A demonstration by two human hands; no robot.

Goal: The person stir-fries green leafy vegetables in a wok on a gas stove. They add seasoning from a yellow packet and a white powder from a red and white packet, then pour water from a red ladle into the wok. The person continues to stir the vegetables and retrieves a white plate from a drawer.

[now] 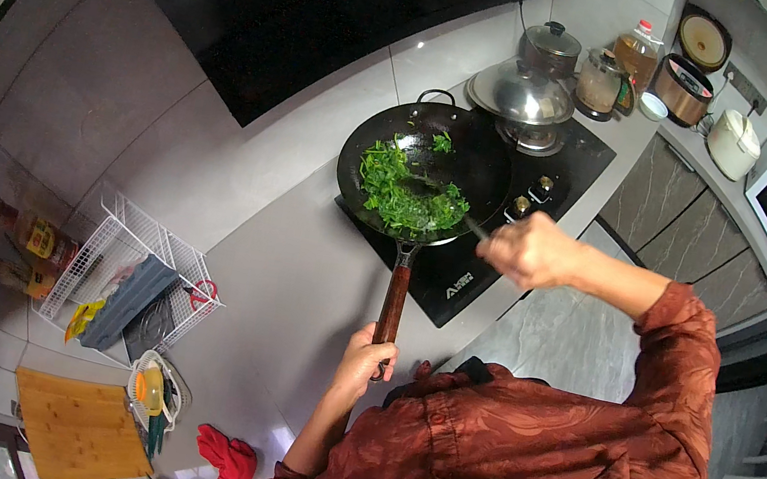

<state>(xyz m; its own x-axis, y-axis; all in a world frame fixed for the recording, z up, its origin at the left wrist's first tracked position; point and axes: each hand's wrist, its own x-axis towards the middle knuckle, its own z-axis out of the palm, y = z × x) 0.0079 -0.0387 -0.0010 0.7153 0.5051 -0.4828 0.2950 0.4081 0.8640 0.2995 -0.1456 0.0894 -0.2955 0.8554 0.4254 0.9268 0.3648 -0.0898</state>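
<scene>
My left hand (365,360) is closed around the wooden handle of a black wok (473,156), near the handle's end. The wok rests over the left side of a black gas hob (455,289). Chopped leafy greens (399,189) lie in it, mostly toward its left and near side, with a small clump higher up. At the wok's right rim, my right hand (525,250) grips a thin utensil that reaches toward the greens. The hand is blurred, and the utensil's far end cannot be made out.
A domed steel lid (522,95) covers something on the right burner. Beyond stand a lidded pot (550,50), a glass kettle (600,82) and an oil bottle (637,53). On the left are a white wire rack (121,215), a wooden cutting board (74,427) and a red cloth (226,458).
</scene>
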